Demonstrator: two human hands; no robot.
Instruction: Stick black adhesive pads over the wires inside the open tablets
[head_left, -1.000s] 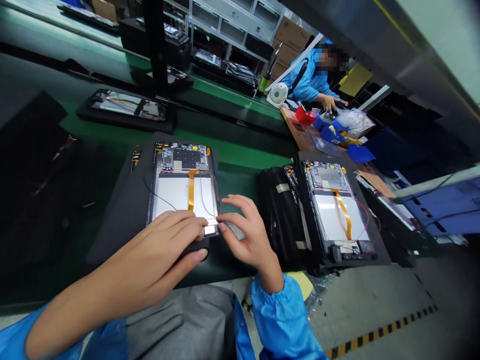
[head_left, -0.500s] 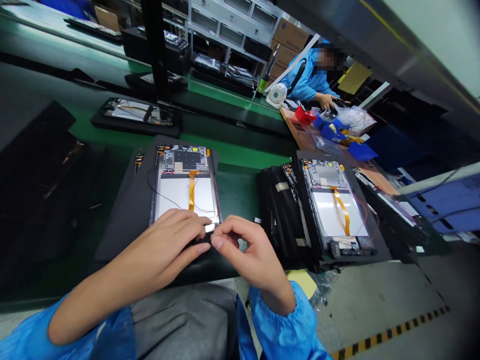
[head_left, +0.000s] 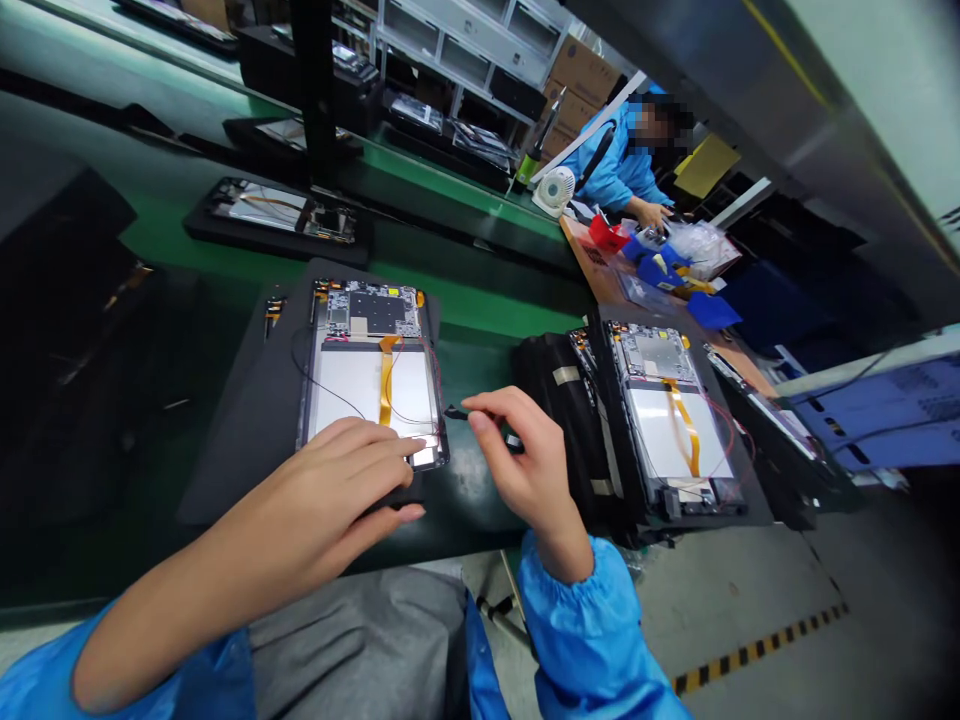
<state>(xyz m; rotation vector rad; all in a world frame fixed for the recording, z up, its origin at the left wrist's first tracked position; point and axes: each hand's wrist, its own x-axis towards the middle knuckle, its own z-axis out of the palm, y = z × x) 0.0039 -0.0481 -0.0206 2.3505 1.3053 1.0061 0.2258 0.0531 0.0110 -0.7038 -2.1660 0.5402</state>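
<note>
An opened tablet (head_left: 345, 375) lies in front of me on a black foam sheet (head_left: 255, 420), with its circuit board, pale battery area, orange flat cable and thin wires exposed. My left hand (head_left: 352, 470) rests across its lower edge. Its fingers are stretched out, one fingertip touches the lower right corner, and the thumb is apart below. Just right of the tablet, my right hand (head_left: 521, 455) pinches a small black strip (head_left: 455, 412) between thumb and index finger. What the strip is made of cannot be made out.
On the right, another opened tablet (head_left: 671, 410) tops a stack of black foam sheets (head_left: 559, 430). A further opened device (head_left: 277, 210) lies on foam behind. A small white fan (head_left: 555, 190) stands near a co-worker (head_left: 626, 160) in blue at the back right.
My right hand has moved right and up, away from the tablet's lower corner, and the black strip now shows in its fingertips. My left hand stays at the lower edge.
</note>
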